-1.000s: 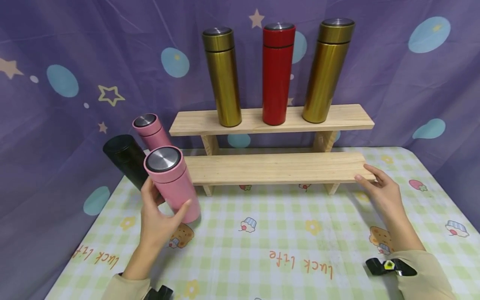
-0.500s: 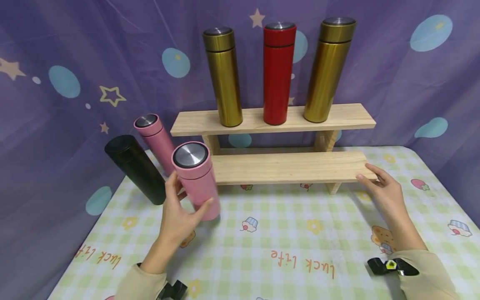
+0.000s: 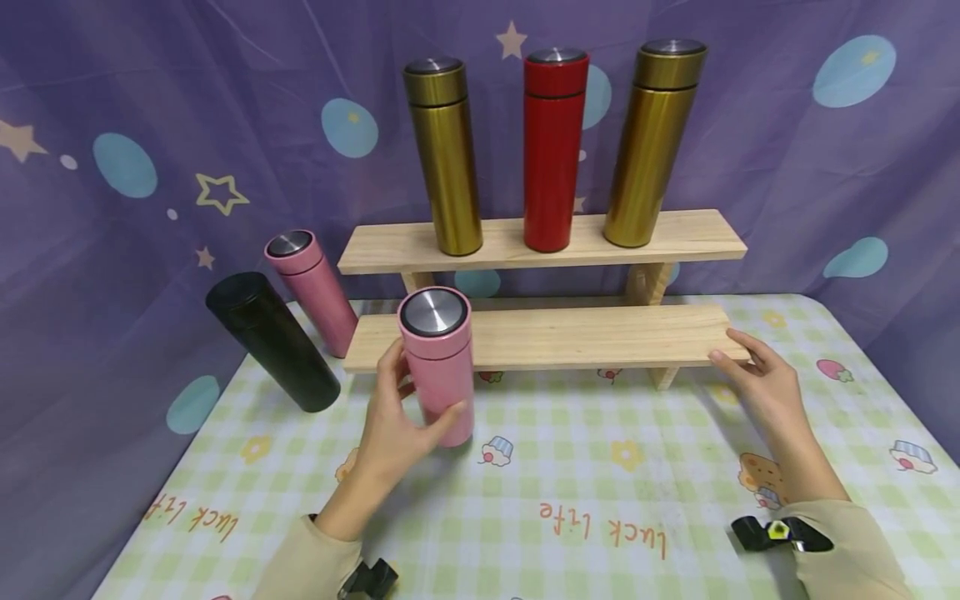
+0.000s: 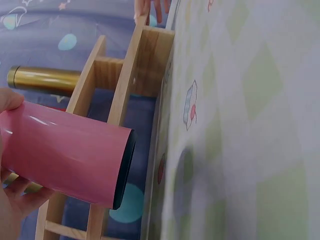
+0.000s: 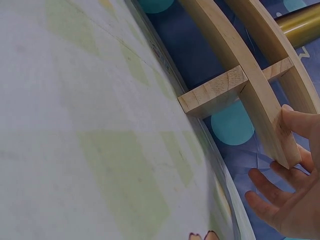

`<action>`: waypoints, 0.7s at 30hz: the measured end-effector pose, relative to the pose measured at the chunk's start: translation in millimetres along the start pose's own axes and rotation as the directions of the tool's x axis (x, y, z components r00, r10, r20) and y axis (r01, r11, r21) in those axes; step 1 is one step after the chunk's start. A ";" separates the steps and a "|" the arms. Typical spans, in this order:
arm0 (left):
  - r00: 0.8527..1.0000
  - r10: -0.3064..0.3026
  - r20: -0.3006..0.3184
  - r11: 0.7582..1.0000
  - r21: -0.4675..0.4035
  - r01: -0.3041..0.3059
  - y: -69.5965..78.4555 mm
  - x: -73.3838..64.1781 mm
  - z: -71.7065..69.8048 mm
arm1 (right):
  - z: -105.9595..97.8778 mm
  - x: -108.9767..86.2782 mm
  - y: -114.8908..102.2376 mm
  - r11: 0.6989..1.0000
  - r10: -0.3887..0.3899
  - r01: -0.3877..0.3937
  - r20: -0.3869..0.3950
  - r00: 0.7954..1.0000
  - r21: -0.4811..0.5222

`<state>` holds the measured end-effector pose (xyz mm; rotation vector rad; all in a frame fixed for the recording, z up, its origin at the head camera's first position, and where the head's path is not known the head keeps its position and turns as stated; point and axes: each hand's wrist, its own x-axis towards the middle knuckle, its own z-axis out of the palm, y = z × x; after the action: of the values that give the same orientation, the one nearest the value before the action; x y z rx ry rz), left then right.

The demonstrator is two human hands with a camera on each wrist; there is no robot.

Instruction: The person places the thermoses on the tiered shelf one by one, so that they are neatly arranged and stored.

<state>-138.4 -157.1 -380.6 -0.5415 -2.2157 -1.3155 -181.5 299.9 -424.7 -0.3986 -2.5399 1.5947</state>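
My left hand (image 3: 396,433) grips a pink thermos (image 3: 441,379) by its lower body, thumb on the near side. Upright and raised, the thermos overlaps the left part of the wooden two-tier shelf (image 3: 592,337) in the head view. In the left wrist view, the dark base of the pink thermos (image 4: 65,152) hangs clear of the tablecloth, its shadow beside it. My right hand (image 3: 768,387) pinches the right end of the lower board between thumb and fingers. The right wrist view shows the thumb over the board end (image 5: 280,135), with other fingers spread below.
On the upper board stand a gold thermos (image 3: 448,158), a red thermos (image 3: 553,154) and another gold thermos (image 3: 652,150). At the left, a black thermos (image 3: 273,342) and a second pink thermos (image 3: 315,292) stand on the checked tablecloth (image 3: 585,467). A purple curtain (image 3: 247,100) hangs behind.
My left hand has carried the pink thermos rightward, from in front of the black thermos to before the lower board. My right hand has stayed on the board's end.
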 end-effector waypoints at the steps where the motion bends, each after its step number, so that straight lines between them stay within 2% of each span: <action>1: 1.000 0.003 0.004 1.000 -0.006 -0.003 1.0 0.6 2.4 | 0.0 -0.2 0.1 1.000 0.002 -0.002 0.001 1.000 -0.001; 9: 1.000 0.025 0.017 0.998 -0.065 -0.024 12.1 6.6 21.8 | -1.4 0.4 1.5 1.000 -0.004 0.004 -0.004 1.000 0.007; 17: 0.996 0.038 0.082 0.993 -0.110 -0.029 19.0 10.6 43.6 | -0.9 1.2 1.7 1.000 0.005 -0.005 -0.004 1.000 0.016; 21: 0.995 0.042 0.094 0.992 -0.123 -0.031 22.2 13.4 53.8 | 0.4 1.7 1.2 1.000 0.007 -0.007 -0.003 1.000 0.018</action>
<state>-148.1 -98.2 -379.1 -0.7016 -2.2016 -1.4399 -183.0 300.5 -426.0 -0.4080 -2.5226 1.6175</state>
